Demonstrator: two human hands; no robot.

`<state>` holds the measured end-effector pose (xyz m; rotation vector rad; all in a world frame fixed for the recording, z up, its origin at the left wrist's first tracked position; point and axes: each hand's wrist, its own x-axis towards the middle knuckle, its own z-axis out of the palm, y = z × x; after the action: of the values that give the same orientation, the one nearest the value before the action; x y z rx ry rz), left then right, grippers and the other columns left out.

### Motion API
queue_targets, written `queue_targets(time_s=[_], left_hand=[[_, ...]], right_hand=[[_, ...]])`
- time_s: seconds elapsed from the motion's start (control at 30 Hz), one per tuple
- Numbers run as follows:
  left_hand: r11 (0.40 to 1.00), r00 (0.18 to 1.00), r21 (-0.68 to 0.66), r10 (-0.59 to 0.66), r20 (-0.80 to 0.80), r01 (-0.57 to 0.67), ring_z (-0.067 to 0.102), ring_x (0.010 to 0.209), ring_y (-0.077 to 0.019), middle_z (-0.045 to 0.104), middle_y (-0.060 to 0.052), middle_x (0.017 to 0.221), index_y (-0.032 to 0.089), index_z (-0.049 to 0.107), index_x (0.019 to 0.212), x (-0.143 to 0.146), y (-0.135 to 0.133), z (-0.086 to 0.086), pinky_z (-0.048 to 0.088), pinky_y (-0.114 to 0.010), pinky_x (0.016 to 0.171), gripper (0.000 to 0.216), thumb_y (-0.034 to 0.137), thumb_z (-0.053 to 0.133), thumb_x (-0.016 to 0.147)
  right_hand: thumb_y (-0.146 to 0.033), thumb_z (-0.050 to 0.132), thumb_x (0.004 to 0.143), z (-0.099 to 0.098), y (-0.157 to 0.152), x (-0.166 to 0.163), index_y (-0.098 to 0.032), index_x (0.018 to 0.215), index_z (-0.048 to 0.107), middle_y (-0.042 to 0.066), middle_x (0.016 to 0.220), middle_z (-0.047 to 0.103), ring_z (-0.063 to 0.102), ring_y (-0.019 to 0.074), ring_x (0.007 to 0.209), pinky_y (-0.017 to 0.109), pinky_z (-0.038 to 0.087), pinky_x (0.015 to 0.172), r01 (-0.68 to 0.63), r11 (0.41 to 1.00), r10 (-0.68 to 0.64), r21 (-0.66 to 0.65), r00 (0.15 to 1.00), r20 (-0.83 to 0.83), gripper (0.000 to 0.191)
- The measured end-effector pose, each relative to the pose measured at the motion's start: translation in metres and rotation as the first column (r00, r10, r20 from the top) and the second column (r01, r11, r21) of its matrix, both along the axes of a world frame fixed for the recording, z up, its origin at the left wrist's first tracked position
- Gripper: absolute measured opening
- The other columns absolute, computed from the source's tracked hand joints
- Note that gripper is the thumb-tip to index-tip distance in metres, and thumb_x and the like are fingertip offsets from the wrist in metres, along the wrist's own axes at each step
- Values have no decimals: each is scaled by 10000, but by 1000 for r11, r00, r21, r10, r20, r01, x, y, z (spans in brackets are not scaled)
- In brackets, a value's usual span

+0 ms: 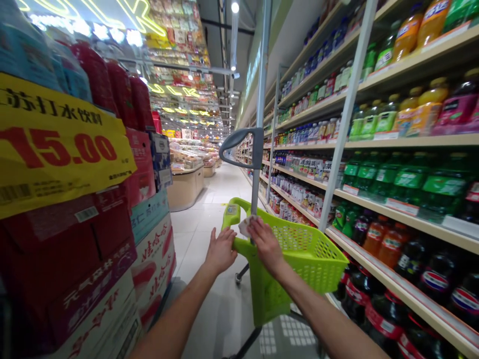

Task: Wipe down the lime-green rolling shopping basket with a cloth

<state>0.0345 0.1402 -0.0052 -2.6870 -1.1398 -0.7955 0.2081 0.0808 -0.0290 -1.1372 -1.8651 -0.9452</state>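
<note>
A lime-green shopping cart (pixel 269 284) with a plastic basket stands in front of me, its grey pole rising through the middle to a grey loop handle (pixel 239 148). My left hand (pixel 221 252) is at the basket's near left edge, fingers curled over the green rim. In my right hand (pixel 265 244) is a whitish crumpled cloth or tissue (pixel 246 226), pressed near the foot of the pole. The fingers partly cover it, so its full shape is hidden. Behind the hands, the basket's perforated walls show.
Shelves of bottled drinks (pixel 407 174) line the right side, close to the basket. Stacked drink cartons (pixel 149 259) with a yellow price sign (pixel 63 149) stand close on the left. A tiled aisle (pixel 224 189) runs ahead past a display counter (pixel 187 187).
</note>
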Motion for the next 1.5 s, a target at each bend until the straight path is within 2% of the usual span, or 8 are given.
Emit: queue_targets(time_s=[0.13,0.3,0.37,0.57,0.83,1.07,1.27,1.5], left_hand=[[999,1000,-27,-21,8,22,370,1235,-215,530,-59,1244,202,490,1151,0,-5,-1,127,-509,1056,450,182,436,705],[1000,1000,4,8,13,-8,352,1248,-217,516,-66,1257,211,474,1176,-3,-7,-7,140,-498,1055,455,165,439,724],[1000,1000,6,25,6,-25,348,1251,-218,513,-68,1261,212,467,1182,-4,-7,-8,152,-498,1052,454,163,436,732],[999,998,6,53,-19,-53,346,1255,-211,505,-61,1270,218,456,1186,-6,-9,-6,174,-501,1045,449,140,418,745],[999,998,14,47,47,-48,353,1249,-203,518,-50,1253,224,472,1145,-9,-19,-9,177,-492,1041,413,121,420,749],[999,995,11,31,98,-33,418,1192,-193,581,-29,1158,238,520,1041,-17,-31,-6,204,-451,1010,331,123,469,734],[996,989,-21,90,118,-88,438,1167,-208,590,-38,1138,219,533,999,-13,-52,1,223,-441,978,312,102,493,712],[996,984,1,84,158,-86,478,1083,-222,600,-49,1054,199,503,1025,1,-94,-3,283,-436,936,323,134,514,709]], right_hand=[[-34,364,825,52,13,11,-168,1256,447,68,1290,481,247,188,1299,412,303,1042,-56,990,92,-129,952,292,459],[-19,329,835,144,21,22,-167,1263,438,64,1358,395,135,213,1330,488,186,1073,42,998,-46,50,996,81,466],[-32,317,848,153,19,23,-168,1255,445,59,1360,393,146,212,1328,489,187,1074,49,997,-54,52,994,100,448],[-38,362,831,89,1,19,-143,1215,485,77,1303,465,236,202,1303,412,302,1046,-12,990,64,-143,928,367,417],[-26,304,843,136,15,-3,-135,1223,475,95,1320,440,139,210,1329,468,251,1062,70,994,-79,86,991,104,430],[-35,384,816,23,-13,-3,-146,1244,451,71,1254,514,267,227,1290,433,401,982,-25,999,38,-48,953,299,447],[-78,424,829,17,-25,-5,-131,1218,478,77,1225,539,380,250,1225,438,413,974,57,996,-30,-69,941,338,396],[-77,334,867,-19,-45,-5,-228,1281,414,40,1254,516,269,198,1290,434,393,996,9,999,-7,-36,999,42,448]])
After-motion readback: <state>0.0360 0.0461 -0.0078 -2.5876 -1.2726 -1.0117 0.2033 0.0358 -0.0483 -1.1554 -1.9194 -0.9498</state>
